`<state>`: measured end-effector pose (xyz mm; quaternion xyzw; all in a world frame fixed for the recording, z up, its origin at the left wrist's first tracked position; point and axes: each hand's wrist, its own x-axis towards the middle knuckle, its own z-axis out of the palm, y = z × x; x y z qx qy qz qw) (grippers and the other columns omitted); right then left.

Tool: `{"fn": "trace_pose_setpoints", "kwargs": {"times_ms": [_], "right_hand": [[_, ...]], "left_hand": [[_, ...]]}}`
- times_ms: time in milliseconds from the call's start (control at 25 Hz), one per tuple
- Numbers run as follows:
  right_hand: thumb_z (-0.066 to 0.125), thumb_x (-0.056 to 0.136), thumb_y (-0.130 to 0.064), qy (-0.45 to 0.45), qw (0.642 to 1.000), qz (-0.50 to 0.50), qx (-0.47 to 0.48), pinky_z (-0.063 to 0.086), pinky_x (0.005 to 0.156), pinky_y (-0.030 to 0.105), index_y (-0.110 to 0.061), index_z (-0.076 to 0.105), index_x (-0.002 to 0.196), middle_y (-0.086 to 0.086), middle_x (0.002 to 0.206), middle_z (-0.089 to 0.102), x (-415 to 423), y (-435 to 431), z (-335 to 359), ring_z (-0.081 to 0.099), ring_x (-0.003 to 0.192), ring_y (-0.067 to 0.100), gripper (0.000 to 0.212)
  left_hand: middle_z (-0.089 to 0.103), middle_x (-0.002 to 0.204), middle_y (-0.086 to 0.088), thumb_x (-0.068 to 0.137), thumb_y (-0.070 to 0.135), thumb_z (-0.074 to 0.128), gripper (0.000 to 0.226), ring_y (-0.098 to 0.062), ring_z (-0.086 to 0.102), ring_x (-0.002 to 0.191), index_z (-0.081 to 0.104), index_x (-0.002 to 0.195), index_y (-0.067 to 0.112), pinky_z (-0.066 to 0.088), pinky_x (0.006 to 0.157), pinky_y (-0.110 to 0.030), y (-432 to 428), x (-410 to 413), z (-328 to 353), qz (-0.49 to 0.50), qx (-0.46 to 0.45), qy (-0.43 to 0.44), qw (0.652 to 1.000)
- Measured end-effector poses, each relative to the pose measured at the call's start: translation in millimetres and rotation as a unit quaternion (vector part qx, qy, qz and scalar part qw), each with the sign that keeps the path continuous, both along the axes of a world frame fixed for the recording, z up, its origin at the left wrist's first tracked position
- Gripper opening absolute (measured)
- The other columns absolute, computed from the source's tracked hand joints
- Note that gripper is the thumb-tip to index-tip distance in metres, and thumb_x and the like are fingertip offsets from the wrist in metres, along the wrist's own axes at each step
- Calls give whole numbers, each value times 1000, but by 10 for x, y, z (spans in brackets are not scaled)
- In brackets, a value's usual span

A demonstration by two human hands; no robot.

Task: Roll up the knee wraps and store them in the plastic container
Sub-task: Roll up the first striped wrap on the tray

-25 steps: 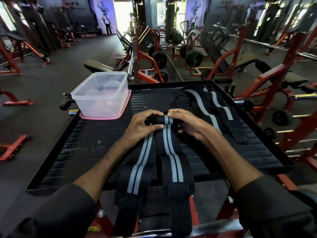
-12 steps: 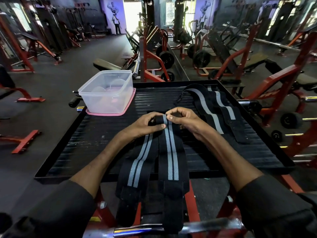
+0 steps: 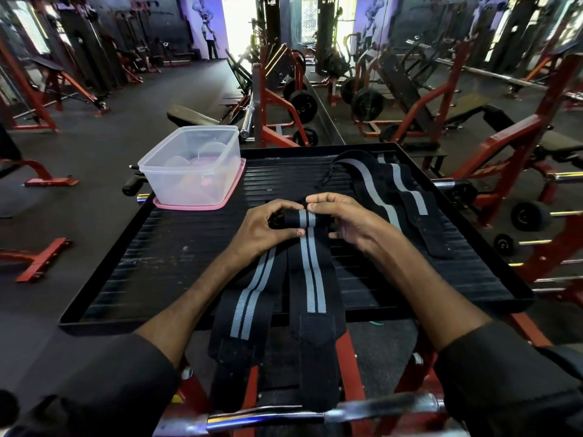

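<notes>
A black knee wrap with grey stripes (image 3: pixel 310 279) lies lengthwise on the black ribbed platform (image 3: pixel 176 263), its near end hanging over the front edge. Its far end is rolled into a small tight roll (image 3: pixel 301 218). My left hand (image 3: pixel 262 231) pinches the roll's left side and my right hand (image 3: pixel 344 220) holds its right side and top. A second striped wrap (image 3: pixel 252 298) lies flat beside it on the left. Two more wraps (image 3: pixel 378 187) lie unrolled at the back right. The clear plastic container (image 3: pixel 192 165) stands open at the platform's back left on a pink lid (image 3: pixel 227 200).
A chrome bar with black grip (image 3: pixel 315 414) runs across just below the platform's front edge. Red gym machines (image 3: pixel 492 137), weight plates (image 3: pixel 367 104) and benches surround the platform. A person (image 3: pixel 210 42) stands far back by the bright doorway.
The roll at the wrap's far end has grown slightly as both hands turned it toward me. The camera view has shifted a little; the other wraps and the container have not moved.
</notes>
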<state>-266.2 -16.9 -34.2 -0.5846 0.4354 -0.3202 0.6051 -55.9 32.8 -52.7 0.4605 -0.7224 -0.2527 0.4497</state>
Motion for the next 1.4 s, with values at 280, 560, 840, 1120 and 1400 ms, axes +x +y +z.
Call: {"fn": "trace_pose_setpoints", "kwargs": {"times_ms": [280,560,840,1120,1400], "right_hand": [[69,87,-58,54,996,39,-55,49,82,36,-26,69,116,3,117,72,-25,63,-93,62,104,22,44],[75,90,-33,-20,998,7,-54,43,83,37,-26,74,117,4,114,77,-92,109,-93,64,103,21,28],[79,86,-16,-44,998,25,-39,42,70,25,-29,69,127,-7,101,75,-93,120,-80,60,80,6,44],[72,86,-32,-79,996,-11,33,48,80,35,-26,69,119,0,105,70,-40,131,96,63,95,19,34],[70,91,-44,-46,998,-18,-37,53,83,33,-23,71,112,-6,102,76,-31,200,-14,70,98,14,29]], "left_hand": [[71,118,5,77,2,84,46,-6,65,113,68,119,11,48,101,-21,28,-13,9,-1,-20,16,1000],[59,131,10,93,17,72,43,-6,66,108,59,132,26,61,82,-29,67,-4,136,-53,183,99,977],[68,122,0,82,11,82,47,-15,68,110,64,125,17,60,90,-34,37,-6,116,-25,131,81,988],[71,116,3,72,3,87,48,-15,69,109,69,109,27,59,92,-35,77,-83,29,13,21,141,990],[63,131,1,83,3,79,47,-10,60,122,60,125,14,49,106,-34,73,-129,54,-4,44,105,993]]}}
